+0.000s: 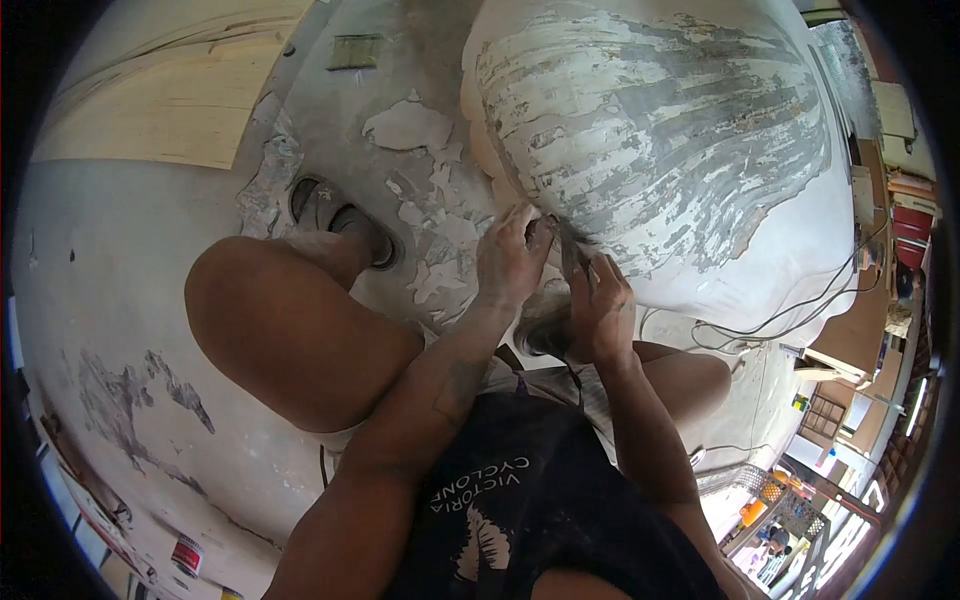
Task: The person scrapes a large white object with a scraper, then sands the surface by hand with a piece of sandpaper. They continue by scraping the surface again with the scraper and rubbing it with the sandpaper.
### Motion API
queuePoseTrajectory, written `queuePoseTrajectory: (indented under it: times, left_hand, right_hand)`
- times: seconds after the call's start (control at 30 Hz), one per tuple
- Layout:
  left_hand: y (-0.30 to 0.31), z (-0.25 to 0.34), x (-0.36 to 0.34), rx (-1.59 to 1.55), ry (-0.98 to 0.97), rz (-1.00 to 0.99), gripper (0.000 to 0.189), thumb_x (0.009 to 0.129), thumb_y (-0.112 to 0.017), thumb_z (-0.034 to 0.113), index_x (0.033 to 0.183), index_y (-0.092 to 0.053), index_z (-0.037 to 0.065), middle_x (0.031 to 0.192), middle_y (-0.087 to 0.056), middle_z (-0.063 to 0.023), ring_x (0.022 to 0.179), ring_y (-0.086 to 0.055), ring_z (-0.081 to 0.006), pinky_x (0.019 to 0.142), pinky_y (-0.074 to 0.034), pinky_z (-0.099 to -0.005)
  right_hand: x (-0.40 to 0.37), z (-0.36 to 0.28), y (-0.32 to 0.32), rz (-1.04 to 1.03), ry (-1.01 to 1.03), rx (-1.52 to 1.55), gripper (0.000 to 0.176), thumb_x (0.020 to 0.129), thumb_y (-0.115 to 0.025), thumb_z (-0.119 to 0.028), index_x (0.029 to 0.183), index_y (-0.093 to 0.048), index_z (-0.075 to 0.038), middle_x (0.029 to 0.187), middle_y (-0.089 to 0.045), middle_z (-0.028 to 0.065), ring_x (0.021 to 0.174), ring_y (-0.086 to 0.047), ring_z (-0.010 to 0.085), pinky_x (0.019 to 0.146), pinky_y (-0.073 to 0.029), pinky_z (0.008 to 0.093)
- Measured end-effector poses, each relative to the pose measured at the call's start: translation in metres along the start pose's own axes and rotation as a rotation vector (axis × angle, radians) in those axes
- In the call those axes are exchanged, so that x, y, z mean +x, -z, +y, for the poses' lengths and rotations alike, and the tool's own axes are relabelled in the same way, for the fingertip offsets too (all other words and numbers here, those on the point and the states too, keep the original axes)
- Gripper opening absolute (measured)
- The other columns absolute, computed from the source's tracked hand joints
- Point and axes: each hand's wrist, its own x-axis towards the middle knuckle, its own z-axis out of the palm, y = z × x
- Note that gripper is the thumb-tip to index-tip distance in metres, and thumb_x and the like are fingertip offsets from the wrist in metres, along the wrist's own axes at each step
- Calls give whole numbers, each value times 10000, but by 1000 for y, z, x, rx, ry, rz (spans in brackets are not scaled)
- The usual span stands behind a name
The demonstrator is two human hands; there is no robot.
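A large rounded white form, streaked with grey where its coating is worn or flaking, stands on the floor in front of me. At its near lower edge, my left hand has its fingers curled in, pinching one end of a dark thin strip. The strip's other end lies between the thumb and fingers of my right hand, just to the right. Its exact kind is too small and dark to make out. Both hands are close together, right beside the form's rim.
Flaked white pieces litter the floor left of the form. A plywood sheet lies at upper left, near a small greenish block. Cables run along the right side. A red-and-white can stands at lower left.
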Motion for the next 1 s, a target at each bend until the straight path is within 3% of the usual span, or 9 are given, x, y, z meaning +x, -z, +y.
queuePoseTrajectory:
  times: [0.07, 0.27, 0.37, 0.47, 0.77, 0.87, 1.0]
  left_hand:
    - [0, -1, 1, 24, -44, 16, 191, 941, -654, 212, 994, -637, 29, 985, -682, -188, 922, -657, -430, 805, -512, -518]
    - [2, 2, 3, 44, -1, -21, 149, 926, -668, 189, 982, -630, 55, 958, -681, -175, 895, -659, -423, 787, -509, -516]
    - [0, -2, 3, 26, -102, 37, 151, 899, -693, 175, 969, -624, 60, 947, -687, -176, 893, -664, -427, 781, -512, -514]
    - [4, 3, 4, 37, 1, -39, 169, 871, -709, 158, 960, -617, 48, 934, -685, -178, 885, -662, -432, 772, -515, -516]
    - [1, -4, 5, 35, -86, 47, 131, 850, -691, 124, 912, -619, 33, 882, -660, -166, 837, -653, -424, 748, -513, -511]
    - [3, -4, 7, 73, -161, 74, 121, 849, -687, 114, 908, -620, 32, 875, -653, -159, 822, -655, -406, 734, -518, -494]
    - [3, -5, 5, 90, -128, 42, 120, 848, -680, 122, 909, -625, 35, 880, -657, -152, 814, -664, -384, 725, -522, -480]
  right_hand:
    - [4, -1, -6, 46, 86, -41, 235, 949, -613, -132, 1012, -641, 92, 957, -663, 324, 899, -645, 516, 797, -514, 528]
    - [4, 1, -21, 16, -53, -11, 257, 952, -591, -125, 1034, -647, 112, 976, -679, 329, 932, -665, 512, 838, -533, 517]
    - [0, 0, -16, 18, -44, 31, 307, 955, -598, -145, 1095, -657, 123, 1022, -695, 331, 972, -680, 499, 875, -538, 503]
    - [6, 4, -21, 38, -19, -7, 356, 954, -607, -166, 1165, -659, 116, 1077, -704, 331, 1017, -695, 471, 912, -541, 485]
    - [-9, 30, -52, 118, -209, 281, 356, 1007, -613, -187, 1228, -653, 88, 1147, -712, 297, 1059, -694, 451, 931, -535, 458]
    - [-10, 34, -60, 148, -191, 267, 340, 1022, -620, -172, 1243, -644, 86, 1134, -723, 262, 1045, -702, 365, 933, -527, 433]
    - [-16, 39, -74, 131, -338, 568, 309, 1040, -609, -158, 1252, -655, 62, 1114, -723, 155, 1012, -664, 220, 936, -517, 374]
